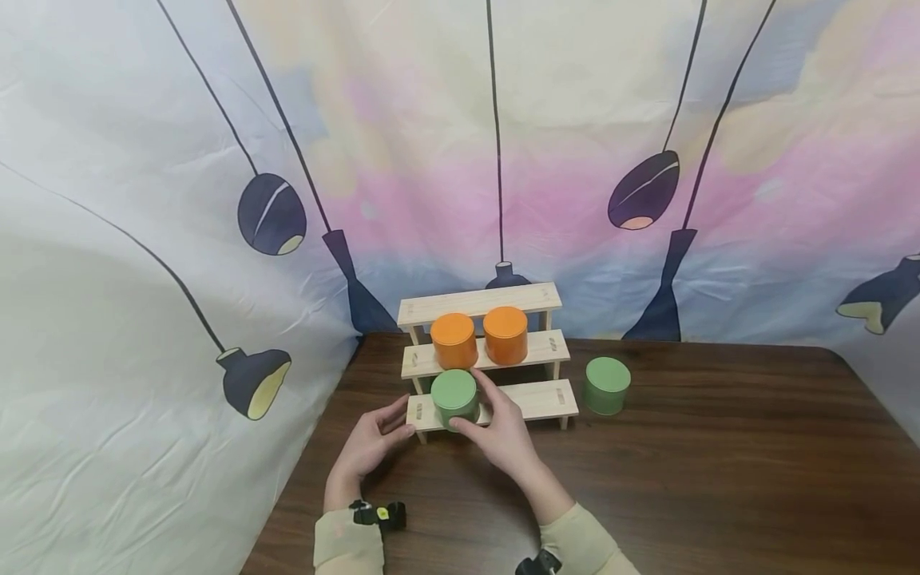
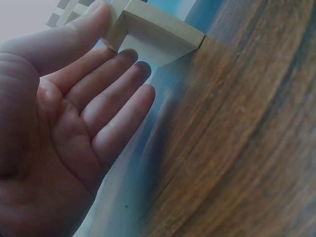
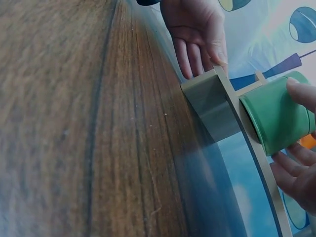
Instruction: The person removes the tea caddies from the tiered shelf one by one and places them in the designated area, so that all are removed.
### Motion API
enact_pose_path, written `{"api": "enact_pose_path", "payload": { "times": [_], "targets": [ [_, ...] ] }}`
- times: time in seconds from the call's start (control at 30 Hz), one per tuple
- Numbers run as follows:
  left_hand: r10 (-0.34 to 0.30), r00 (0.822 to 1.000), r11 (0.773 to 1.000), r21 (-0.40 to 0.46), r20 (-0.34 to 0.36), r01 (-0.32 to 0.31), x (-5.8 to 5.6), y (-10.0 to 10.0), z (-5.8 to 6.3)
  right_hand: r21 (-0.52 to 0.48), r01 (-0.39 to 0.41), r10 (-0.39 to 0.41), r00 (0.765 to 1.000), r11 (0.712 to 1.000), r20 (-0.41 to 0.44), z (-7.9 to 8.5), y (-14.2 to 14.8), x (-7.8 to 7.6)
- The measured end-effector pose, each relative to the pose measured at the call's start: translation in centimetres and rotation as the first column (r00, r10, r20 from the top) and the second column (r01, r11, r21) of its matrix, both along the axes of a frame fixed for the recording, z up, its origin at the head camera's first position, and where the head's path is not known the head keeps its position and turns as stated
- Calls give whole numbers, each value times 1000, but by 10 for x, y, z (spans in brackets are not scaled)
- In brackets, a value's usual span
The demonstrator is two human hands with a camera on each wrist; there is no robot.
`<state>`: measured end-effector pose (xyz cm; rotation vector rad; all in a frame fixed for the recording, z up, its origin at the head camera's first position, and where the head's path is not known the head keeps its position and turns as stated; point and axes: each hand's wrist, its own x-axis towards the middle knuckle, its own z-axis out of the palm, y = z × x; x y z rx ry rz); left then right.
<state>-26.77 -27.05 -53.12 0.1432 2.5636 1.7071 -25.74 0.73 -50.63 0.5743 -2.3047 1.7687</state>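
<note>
A three-tier wooden display stand (image 1: 542,399) stands on the table. My right hand (image 1: 505,438) holds a round green tin (image 1: 454,391) on the left part of its lowest step, thumb at the front and fingers round the right side. The right wrist view shows this green tin (image 3: 276,116) with its base at the step's surface. My left hand (image 1: 368,443) is at the left end of that step, thumb and fingertips right at its edge. In the left wrist view the left hand's fingers (image 2: 116,106) are nearly straight, the palm bare.
Two orange tins (image 1: 454,339) sit side by side on the middle step; the top step (image 1: 477,302) carries nothing. Another green tin (image 1: 607,386) stands on the dark wooden table (image 1: 719,455), right of the stand. A cloth printed with lamps (image 1: 575,96) hangs behind.
</note>
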Motion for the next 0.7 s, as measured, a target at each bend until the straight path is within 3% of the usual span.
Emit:
{"api": "enact_pose_path", "payload": {
  "times": [0.5, 0.7],
  "targets": [
    [6, 1000, 1000, 15, 6, -6, 0, 1, 0, -103, 19, -18, 1000, 994, 15, -7, -7, -3],
    [9, 1000, 1000, 7, 1, -9, 0, 1, 0, -119, -14, 17, 1000, 993, 21, -12, -7, -6]
  ]
}}
